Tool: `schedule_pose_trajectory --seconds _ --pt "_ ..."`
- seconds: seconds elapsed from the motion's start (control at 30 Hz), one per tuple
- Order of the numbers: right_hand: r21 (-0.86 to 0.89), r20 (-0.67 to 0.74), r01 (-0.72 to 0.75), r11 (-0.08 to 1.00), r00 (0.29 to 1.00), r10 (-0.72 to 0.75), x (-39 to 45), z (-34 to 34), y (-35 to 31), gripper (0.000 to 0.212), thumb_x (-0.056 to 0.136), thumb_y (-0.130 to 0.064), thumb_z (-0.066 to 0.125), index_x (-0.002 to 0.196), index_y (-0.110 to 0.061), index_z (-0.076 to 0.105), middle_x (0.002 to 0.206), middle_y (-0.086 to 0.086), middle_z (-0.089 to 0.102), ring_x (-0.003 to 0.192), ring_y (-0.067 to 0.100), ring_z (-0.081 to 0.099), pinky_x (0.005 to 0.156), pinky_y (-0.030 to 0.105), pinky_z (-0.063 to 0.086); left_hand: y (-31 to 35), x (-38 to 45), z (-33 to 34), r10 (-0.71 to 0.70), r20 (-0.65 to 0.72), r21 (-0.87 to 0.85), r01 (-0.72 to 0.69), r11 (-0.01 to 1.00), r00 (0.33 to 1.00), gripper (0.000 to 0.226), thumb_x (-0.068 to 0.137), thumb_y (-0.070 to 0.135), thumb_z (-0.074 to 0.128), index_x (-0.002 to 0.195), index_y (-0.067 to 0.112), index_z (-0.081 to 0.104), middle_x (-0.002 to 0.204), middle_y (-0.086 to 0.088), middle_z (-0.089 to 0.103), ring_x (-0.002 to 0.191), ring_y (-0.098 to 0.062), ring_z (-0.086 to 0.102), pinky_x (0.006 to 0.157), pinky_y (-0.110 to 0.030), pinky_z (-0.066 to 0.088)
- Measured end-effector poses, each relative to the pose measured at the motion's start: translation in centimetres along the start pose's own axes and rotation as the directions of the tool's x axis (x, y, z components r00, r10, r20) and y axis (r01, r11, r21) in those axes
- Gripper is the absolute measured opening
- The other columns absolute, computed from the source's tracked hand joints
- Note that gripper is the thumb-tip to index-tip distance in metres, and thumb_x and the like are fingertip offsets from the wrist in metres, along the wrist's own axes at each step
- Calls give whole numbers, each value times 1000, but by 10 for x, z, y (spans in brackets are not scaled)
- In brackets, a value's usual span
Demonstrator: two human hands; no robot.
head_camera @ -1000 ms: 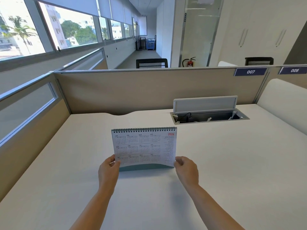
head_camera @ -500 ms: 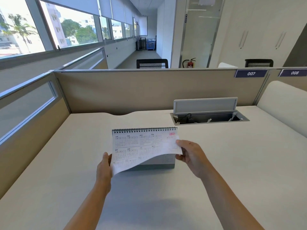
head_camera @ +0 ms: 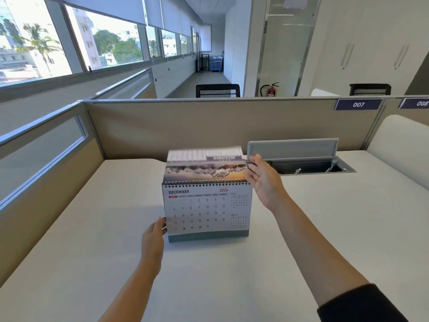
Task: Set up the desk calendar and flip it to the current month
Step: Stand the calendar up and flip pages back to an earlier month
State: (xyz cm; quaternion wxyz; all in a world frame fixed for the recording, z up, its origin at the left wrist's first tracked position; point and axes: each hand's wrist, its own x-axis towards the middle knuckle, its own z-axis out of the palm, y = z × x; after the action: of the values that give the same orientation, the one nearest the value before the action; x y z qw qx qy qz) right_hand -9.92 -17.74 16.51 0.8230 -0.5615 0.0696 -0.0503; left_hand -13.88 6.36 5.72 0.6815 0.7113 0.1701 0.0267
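A spiral-bound desk calendar (head_camera: 206,212) stands upright on the white desk (head_camera: 325,228), its facing page reading DECEMBER 2026. The flipped cover sheet (head_camera: 205,167) is blurred and raised above the spiral, its picture side toward me. My right hand (head_camera: 264,180) is at the sheet's right edge, palm up, fingers spread and touching it. My left hand (head_camera: 154,235) rests against the calendar's lower left corner, steadying the stand.
An open cable hatch (head_camera: 301,167) with a raised grey lid is sunk into the desk behind my right hand. Beige partition panels (head_camera: 209,126) wall the desk at the back and left. A rounded white divider (head_camera: 404,145) stands at the right.
My right hand has lifted the year-overview cover sheet up and over the spiral, exposing the December page. My left hand has stayed at the lower left corner.
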Motion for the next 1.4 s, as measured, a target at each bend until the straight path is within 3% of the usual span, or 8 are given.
schedule_pose_trajectory --seconds 0.13,0.2,0.33,0.5,0.63,0.87,1.03,1.4 --pt "-131 -283 44 990 956 -80 -5 -15 22 24 92 -22 49 94 1 54 89 10 57 103 34 57 109 49 36 1 -2 2 13 -12 16 -13 1000 1000 37 99 27 30 106 8 61 104 -8 61 103 -25 52 86 -34 31" --pt "-283 -393 -29 959 915 -89 -9 -26 41 22 91 -24 49 92 -4 58 85 2 56 90 22 54 103 43 43 1 -3 4 26 -25 32 -26 999 999 33 99 25 33 108 11 61 103 -6 61 104 -26 52 84 -34 33" --pt "-535 -335 -191 823 942 1 -22 -41 78 37 91 -14 45 128 -8 52 131 9 55 119 24 51 98 33 40 -2 -7 8 70 -77 125 -60 990 995 34 95 15 40 122 10 60 105 -7 63 98 -24 51 80 -32 38" --pt "-691 -211 -130 711 977 -27 -39 -44 96 32 92 -11 46 121 -5 59 116 9 64 96 17 53 80 22 37 -5 -9 12 105 -142 259 -66 964 984 37 93 14 41 126 15 59 118 -11 67 89 -21 55 72 -31 42" --pt "-713 -208 -121 691 977 -44 -40 -44 97 34 93 -10 46 125 -5 55 119 12 62 95 18 53 72 17 40 -5 -11 12 105 -180 295 -49 954 978 36 92 15 43 124 15 59 118 -12 68 86 -21 55 72 -30 43" --pt "-701 -234 -189 688 972 28 -41 -46 95 46 90 -9 49 136 -6 44 138 13 49 121 26 50 92 27 39 0 -8 4 -19 -124 84 29 996 992 11 87 8 56 97 6 54 99 -16 65 91 -30 60 68 -35 49" --pt "-638 -246 -232 734 965 92 -44 -50 94 46 89 -15 53 133 -5 45 110 7 61 99 21 54 83 28 40 5 -6 -7 -105 50 12 104 994 993 7 86 6 58 81 4 63 87 -14 67 85 -32 60 70 -36 52" --pt "-430 -168 -228 874 971 171 -50 -63 86 7 84 -7 63 84 -6 70 74 4 69 65 18 61 60 22 48 9 -9 -15 -74 35 -64 76 995 997 15 81 7 65 68 -1 61 78 -16 67 72 -30 60 68 -34 50"
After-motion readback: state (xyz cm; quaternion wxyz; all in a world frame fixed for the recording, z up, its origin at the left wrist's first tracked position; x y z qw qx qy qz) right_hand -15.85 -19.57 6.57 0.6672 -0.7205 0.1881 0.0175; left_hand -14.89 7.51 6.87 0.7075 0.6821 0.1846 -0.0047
